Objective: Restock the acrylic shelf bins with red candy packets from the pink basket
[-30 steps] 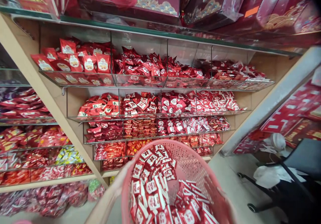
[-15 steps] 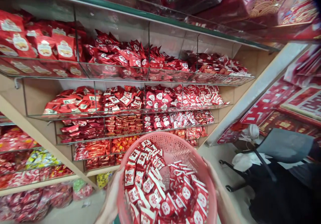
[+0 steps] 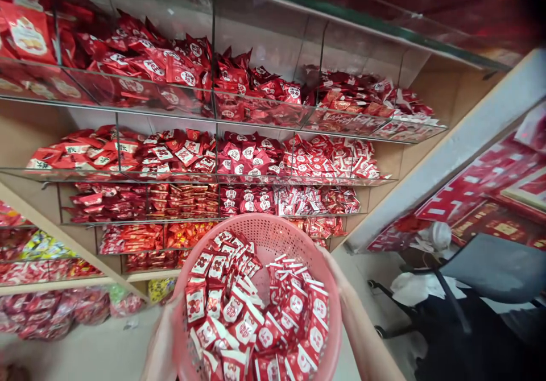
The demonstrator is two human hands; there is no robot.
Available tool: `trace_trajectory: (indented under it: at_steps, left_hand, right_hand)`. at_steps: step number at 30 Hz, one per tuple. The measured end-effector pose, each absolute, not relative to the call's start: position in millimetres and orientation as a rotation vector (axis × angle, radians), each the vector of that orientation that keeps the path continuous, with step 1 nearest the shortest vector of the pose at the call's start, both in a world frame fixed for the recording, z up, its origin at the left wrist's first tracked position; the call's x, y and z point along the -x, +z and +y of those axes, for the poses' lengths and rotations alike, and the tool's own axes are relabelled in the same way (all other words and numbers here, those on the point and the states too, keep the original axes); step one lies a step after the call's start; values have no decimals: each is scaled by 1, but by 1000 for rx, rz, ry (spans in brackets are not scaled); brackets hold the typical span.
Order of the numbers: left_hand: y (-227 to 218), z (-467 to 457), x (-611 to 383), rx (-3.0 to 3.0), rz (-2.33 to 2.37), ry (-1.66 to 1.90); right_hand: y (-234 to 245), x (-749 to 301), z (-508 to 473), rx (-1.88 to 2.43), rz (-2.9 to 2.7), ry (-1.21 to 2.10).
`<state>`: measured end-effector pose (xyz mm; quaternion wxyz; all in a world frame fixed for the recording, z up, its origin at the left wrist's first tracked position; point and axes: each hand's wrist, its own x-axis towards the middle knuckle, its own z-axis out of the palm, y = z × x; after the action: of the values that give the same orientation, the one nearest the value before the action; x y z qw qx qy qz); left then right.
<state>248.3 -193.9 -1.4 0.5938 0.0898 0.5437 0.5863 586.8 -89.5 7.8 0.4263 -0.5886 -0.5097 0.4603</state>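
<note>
My left hand (image 3: 164, 327) and right hand (image 3: 339, 276) hold the basket (image 3: 273, 230) from opposite sides. Packets (image 3: 245, 330) lie in it; shelves (image 3: 55, 228) stand beyond it.

I've got a round pink basket (image 3: 273, 232) low-centre in view, wall full of holes, open top facing up; small red-and-white packets (image 3: 245, 331) lie loosely heaped inside, many with round printed marks; I see bare pink between heaps.
</note>
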Motion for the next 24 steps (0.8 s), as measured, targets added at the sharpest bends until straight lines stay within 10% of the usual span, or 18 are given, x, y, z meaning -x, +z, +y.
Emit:
trace_trajectory:
  at_steps: [24]
  left_hand:
    - [-27,-184,-239,-244,1271,1330]
  right_hand:
    - [17,-583,-66,1299,-1206,1356]
